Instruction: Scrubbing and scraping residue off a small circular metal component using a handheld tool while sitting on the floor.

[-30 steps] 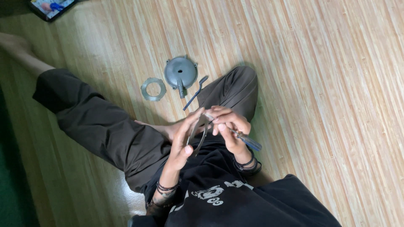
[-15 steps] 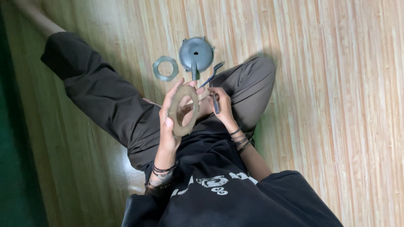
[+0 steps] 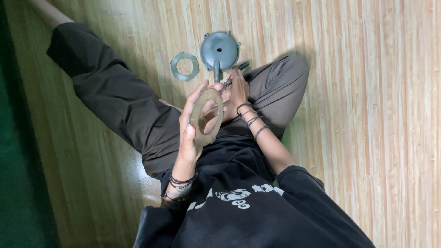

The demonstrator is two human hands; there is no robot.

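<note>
My left hand (image 3: pixel 186 138) holds a flat tan ring-shaped disc (image 3: pixel 196 117) upright over my lap, thumb on its lower edge and fingers behind it. My right hand (image 3: pixel 238 92) reaches past the disc toward the floor, its fingers curled around a small metal tool (image 3: pixel 227 83) that is mostly hidden. Its fingertips are just below a round grey metal cover (image 3: pixel 219 49) with a short stem. A dark tool (image 3: pixel 243 65) lies on the floor beside that cover, close to my right knee.
A grey flat ring (image 3: pixel 175 67) lies on the wooden plank floor (image 3: pixel 367 92) left of the cover. My legs in dark trousers (image 3: pixel 115 101) spread to both sides. A dark green surface (image 3: pixel 18 160) borders the floor at the left.
My left hand raised the tan disc and turned it to face me. My right hand moved from my lap out toward the grey cover on the floor.
</note>
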